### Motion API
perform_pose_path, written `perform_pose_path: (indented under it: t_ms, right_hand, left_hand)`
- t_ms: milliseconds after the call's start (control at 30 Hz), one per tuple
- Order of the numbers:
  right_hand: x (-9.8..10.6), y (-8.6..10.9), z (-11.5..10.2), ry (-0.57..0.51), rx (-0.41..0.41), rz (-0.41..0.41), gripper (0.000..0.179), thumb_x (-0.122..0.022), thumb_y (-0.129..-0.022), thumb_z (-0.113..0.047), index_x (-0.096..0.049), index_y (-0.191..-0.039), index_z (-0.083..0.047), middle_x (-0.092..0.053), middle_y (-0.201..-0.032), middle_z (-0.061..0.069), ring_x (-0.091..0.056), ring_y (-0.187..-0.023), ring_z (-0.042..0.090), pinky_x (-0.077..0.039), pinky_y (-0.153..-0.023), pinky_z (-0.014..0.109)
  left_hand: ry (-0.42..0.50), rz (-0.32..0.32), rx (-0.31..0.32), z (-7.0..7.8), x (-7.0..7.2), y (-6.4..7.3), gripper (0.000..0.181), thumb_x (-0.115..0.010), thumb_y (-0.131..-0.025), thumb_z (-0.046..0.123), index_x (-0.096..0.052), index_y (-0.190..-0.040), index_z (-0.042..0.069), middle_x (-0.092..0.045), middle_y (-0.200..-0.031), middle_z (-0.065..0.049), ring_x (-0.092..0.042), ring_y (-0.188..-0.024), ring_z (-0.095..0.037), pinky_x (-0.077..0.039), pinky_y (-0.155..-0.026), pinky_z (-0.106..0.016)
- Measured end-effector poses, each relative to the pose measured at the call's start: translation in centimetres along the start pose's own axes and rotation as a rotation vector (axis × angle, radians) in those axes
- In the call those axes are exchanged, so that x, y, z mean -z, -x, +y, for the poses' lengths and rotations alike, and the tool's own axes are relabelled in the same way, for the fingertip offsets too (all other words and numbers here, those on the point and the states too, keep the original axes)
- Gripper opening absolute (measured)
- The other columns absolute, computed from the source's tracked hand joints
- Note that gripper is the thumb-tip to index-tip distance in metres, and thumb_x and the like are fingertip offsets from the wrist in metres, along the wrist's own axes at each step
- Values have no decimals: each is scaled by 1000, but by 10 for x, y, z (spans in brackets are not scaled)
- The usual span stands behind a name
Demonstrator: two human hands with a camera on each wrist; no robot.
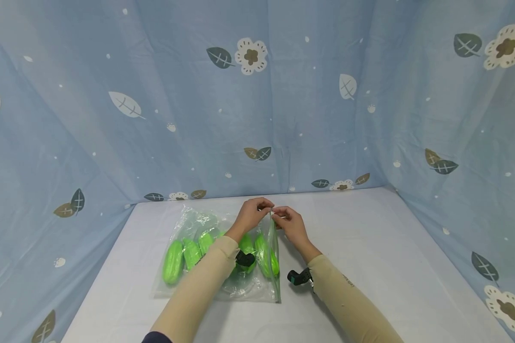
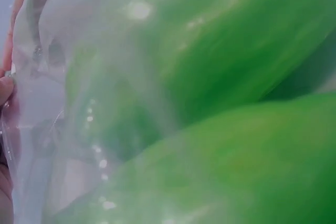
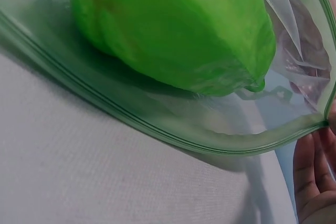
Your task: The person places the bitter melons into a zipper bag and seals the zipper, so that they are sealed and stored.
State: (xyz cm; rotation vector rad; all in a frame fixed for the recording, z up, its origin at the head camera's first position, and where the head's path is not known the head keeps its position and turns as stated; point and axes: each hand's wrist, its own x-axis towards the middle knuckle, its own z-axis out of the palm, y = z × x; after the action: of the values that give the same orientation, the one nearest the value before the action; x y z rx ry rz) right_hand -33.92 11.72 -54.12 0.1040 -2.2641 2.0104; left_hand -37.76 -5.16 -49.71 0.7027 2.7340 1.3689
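Observation:
A clear zip bag [image 1: 249, 294] lies on its side, its green-edged mouth [image 3: 142, 125] facing right and gaping along the near stretch. Several bright green, ridged, fruit-like pieces [image 1: 173, 262] are inside; one tapered piece [image 3: 178, 30] sits just within the mouth. At the far end of the mouth, my left hand [image 1: 251, 214] pinches the edge between thumb and fingers. Close beside it, my right hand [image 1: 293, 224] pinches the same corner from the right. Through the plastic, the left wrist view shows two green pieces [image 2: 236, 166] close up. My left forearm hides the bag's middle.
The bag rests on a white-covered table [image 1: 395, 257]. A blue curtain [image 1: 189, 124] with leaves and flowers stands behind it and at both sides. Black wrist cameras [image 1: 298, 277] hang under both forearms, the left one over the bag.

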Motion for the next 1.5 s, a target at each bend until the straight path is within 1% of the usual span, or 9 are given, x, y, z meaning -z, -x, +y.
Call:
perform_pose_path:
  t_ms: [267,367,467,567,700,833,1033,1167,1500]
  right_hand:
    - [-1,4,1,-9,-24,-4,17,-71,-97,-10,-72,-112,-3,-70,-96,8,-67,-79,14,-61,-73,35]
    - [-2,8,2,-17,-30,-8,18,-71,-97,-10,-72,-112,-2,-70,-95,9,-67,-78,14,-61,-74,37]
    - [-2,10,4,-18,-29,-17,21,-71,-97,-12,-71,-113,0,-70,-96,13,-67,-78,14,-61,-77,43]
    - [-2,14,5,-4,-29,-25,24,-72,-97,-14,-71,-115,2,-70,-98,15,-67,-79,15,-61,-78,46]
    - [-2,18,5,7,-43,-38,23,-72,-97,-15,-71,-115,0,-71,-97,13,-67,-78,15,-61,-75,41]
    - [0,19,5,4,-45,-44,20,-71,-97,-14,-71,-114,-2,-71,-96,9,-68,-78,15,-61,-73,36]
    - [2,20,4,2,-35,-48,18,-69,-98,-13,-72,-115,-6,-71,-98,9,-69,-82,17,-61,-74,37]
    - [2,21,3,9,-32,-54,18,-69,-98,-13,-72,-115,-6,-71,-98,8,-68,-82,17,-61,-74,37]
    - [2,23,1,25,-39,-53,18,-70,-98,-13,-73,-114,-6,-72,-96,7,-69,-78,17,-61,-73,38]
  left_hand:
    - [0,13,51,-1,-1,0,15,-64,-102,14,-74,-112,14,-73,-106,0,-66,-94,-16,-55,-79,-34]
    - [-3,15,43,-2,-2,0,15,-63,-102,12,-74,-112,13,-73,-107,-2,-66,-95,-18,-56,-81,-35]
    - [-1,20,39,-2,-2,1,15,-63,-102,12,-74,-113,12,-73,-108,-3,-67,-99,-19,-56,-84,-36]
    - [7,27,47,-2,-2,2,15,-63,-102,12,-74,-113,13,-73,-110,-3,-67,-103,-20,-56,-87,-37]
    - [15,30,42,-3,-2,4,16,-62,-103,12,-73,-114,12,-72,-111,-4,-67,-105,-22,-56,-89,-39]
    - [33,3,32,-3,-2,5,17,-63,-102,14,-72,-117,11,-72,-114,-4,-66,-107,-23,-56,-90,-39]
    - [53,-28,32,-2,-3,5,25,-67,-100,19,-69,-123,8,-72,-108,-4,-67,-103,-22,-55,-90,-40]
    - [46,-18,32,-3,-4,5,23,-68,-99,18,-70,-121,9,-71,-103,-3,-67,-98,-21,-56,-86,-40]
    - [56,-8,40,-5,-5,5,21,-68,-99,17,-71,-118,8,-72,-104,-2,-67,-97,-20,-56,-85,-39]
